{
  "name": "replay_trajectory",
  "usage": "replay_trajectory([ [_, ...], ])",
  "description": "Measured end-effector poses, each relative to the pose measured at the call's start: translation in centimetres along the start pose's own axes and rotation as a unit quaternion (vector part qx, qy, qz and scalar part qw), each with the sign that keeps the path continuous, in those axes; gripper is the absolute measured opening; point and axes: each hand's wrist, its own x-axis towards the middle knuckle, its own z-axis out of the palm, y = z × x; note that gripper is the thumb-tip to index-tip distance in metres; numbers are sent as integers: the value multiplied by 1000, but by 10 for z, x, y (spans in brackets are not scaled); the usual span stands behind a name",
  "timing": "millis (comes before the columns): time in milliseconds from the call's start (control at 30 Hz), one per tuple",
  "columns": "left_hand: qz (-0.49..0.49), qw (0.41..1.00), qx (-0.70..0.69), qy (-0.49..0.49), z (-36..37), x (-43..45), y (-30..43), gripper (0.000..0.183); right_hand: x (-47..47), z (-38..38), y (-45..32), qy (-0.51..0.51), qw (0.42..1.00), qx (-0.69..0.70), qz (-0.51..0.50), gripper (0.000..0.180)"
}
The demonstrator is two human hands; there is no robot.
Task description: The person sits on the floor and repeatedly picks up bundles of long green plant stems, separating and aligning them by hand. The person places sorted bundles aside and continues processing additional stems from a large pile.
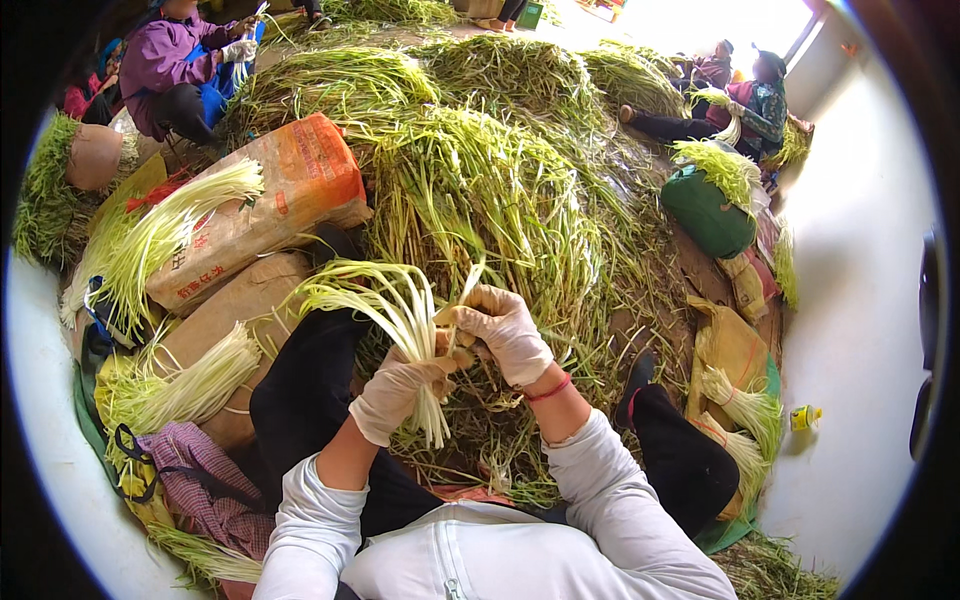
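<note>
In front of my chest, my left hand [397, 391], in a pale thin glove, grips a loose bunch of blanched leafy stalks [405, 319], probably garlic chives. Their white ends point down below the fist, and the yellow-green leaves droop to the left. My right hand [510, 341], gloved too, is just beside it, thumb and fingers pinched on a pale stalk [471, 283] that sticks up past the fingertips. Some fingertips are hidden behind the stalks. Beyond the hands rises a large heap of untrimmed green stalks [480, 195]. Loose trimmings [480, 450] lie between my legs.
To the left, sorted bundles [199, 375] rest on brown sacking [240, 322] and on a printed woven sack [262, 202]. Tied bundles [739, 397] lie at right, near a yellow bottle [805, 417] and white wall [847, 300]. Other people [172, 67] sit handling stalks.
</note>
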Motion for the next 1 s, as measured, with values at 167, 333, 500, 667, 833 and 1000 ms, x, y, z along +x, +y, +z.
replay_trajectory([
  [167, 7, 993, -121, 5, -12, 2, 0, 27, 7, 7, 0, 6, 987, -129, -99, 38],
  [333, 93, 965, -238, 53, -35, -2, 25, 21, -27, 8, 0, -204, 934, -287, 61, 37],
  [500, 80, 957, -271, 66, -40, -1, 20, 26, -53, -26, -9, -184, 961, -167, 121, 26],
  [667, 177, 912, -369, -10, -68, -3, 38, 27, -67, -97, 17, -17, 976, -194, 96, 22],
  [833, 199, 896, -392, -55, -82, -10, 54, 29, -59, -140, 36, -7, 695, -697, 178, 29],
  [1000, 126, 927, -354, -6, -56, 2, 34, 20, -43, -65, 12, 9, 771, -603, -206, 69],
])
